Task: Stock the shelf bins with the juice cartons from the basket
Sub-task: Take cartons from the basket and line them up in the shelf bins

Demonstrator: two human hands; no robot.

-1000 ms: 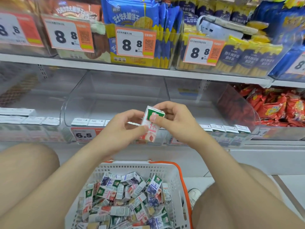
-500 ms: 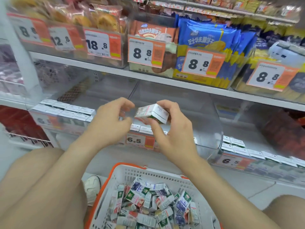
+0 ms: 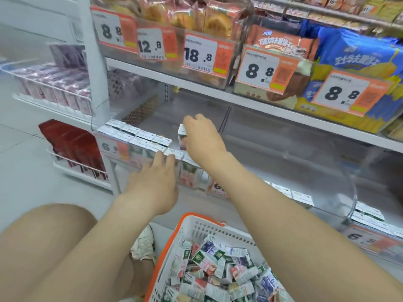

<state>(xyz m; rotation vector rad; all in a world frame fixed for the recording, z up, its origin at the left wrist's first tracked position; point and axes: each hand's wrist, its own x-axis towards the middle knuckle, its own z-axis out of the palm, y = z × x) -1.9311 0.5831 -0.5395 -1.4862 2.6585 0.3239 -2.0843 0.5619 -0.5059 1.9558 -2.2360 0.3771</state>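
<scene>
A person stocked juice at a shop shelf (image 3: pixel 272 109), knees bent before the clear bins. At ten o'clock in the frame, the left bin (image 3: pixel 174 110) held two rows (image 3: pixel 139 136) of cartons standing along its front, with bare floor behind them. Toward eight o'clock of centre, the left hand (image 3: pixel 156 184) lay open, its straight fingers (image 3: pixel 159 160) touching the tops of the nearest row, apparently to steady it. At centre, the right hand (image 3: pixel 202 138) gripped one carton (image 3: pixel 182 136) from above, fingers curled over its top, holding it upright at the right end of the rows. Whether the carton had reached the bin floor could not be told. At six o'clock the basket (image 3: pixel 196 225) was piled with a heap (image 3: pixel 218 271) of loose cartons. At three o'clock the middle bin (image 3: pixel 283 153) showed only a short row (image 3: pixel 290 195) at its front, and at four o'clock the right bin (image 3: pixel 349 184) held a small cluster (image 3: pixel 368 214). The job looked to be in its early part: every bin had a start, but most of the space stood unfilled and most of the stock lay in the basket.
</scene>
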